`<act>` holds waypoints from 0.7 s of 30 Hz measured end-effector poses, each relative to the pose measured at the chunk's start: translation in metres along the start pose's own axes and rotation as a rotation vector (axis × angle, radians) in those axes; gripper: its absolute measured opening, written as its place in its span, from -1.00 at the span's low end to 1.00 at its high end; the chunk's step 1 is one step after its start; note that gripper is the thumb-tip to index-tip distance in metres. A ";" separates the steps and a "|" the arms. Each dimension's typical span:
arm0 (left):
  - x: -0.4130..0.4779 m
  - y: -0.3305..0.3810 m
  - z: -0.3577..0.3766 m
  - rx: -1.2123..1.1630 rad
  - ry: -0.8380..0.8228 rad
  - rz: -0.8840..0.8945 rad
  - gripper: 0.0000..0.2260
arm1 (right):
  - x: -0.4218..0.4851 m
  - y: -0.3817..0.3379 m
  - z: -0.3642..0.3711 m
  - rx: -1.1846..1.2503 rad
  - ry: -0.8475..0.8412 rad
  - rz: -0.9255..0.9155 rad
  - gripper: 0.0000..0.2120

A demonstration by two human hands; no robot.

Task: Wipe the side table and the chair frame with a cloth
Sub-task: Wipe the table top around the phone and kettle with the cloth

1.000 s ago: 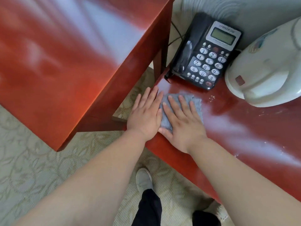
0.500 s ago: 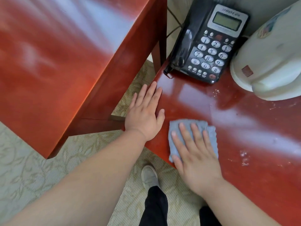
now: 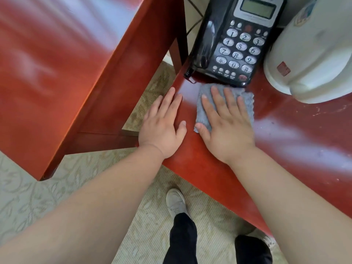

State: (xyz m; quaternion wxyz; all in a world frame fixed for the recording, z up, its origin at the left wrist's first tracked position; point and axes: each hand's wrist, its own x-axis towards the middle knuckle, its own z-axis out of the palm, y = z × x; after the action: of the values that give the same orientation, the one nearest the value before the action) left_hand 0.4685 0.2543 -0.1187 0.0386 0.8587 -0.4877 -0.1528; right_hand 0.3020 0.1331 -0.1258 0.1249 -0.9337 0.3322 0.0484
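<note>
1. Since half a second ago, your right hand (image 3: 226, 126) and the cloth (image 3: 247, 105) have slid from the near edge of the side table (image 3: 304, 140) up to the telephone (image 3: 236, 46). Your left hand (image 3: 162, 128) has kept its place on the table's left edge.
2. Far left, a large glossy red wooden piece (image 3: 57, 73) stands apart from the wiping. I cannot tell whether it belongs to the chair.
3. Your left hand lies flat with its fingers straight and slightly spread. It holds nothing and only rests on the side table.
4. Just beside it, your right hand presses flat on the grey cloth, fingers apart and not curled round it. The cloth lies on the tabletop, its far edge touching or almost touching the telephone's front.
5. Further right sits a white appliance (image 3: 314, 54), and pale specks (image 3: 327, 109) dot the wood in front of it.
6. My judgement is that you are early in the task. The left corner looks glossy, but the speckled right part still needs the cloth, as does the wood around both objects. No chair frame looks to have been wiped.
7. The count is two hands, one cloth, one telephone, one appliance, and two shoes on the carpet (image 3: 38, 206).
</note>
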 end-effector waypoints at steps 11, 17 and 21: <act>0.002 0.001 0.000 0.018 0.017 -0.002 -0.35 | -0.099 -0.018 0.011 0.018 -0.082 -0.051 -0.26; 0.003 0.002 0.000 0.011 0.006 -0.006 -0.37 | 0.017 -0.019 -0.005 -0.024 -0.068 0.020 -0.29; 0.001 -0.001 0.001 0.002 0.021 0.002 -0.38 | -0.033 -0.031 0.002 -0.008 -0.023 -0.009 -0.31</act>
State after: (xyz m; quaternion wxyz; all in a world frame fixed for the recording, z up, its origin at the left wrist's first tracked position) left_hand 0.4692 0.2538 -0.1197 0.0429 0.8598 -0.4883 -0.1430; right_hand 0.2962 0.1771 -0.1161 0.1252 -0.9351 0.3261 0.0596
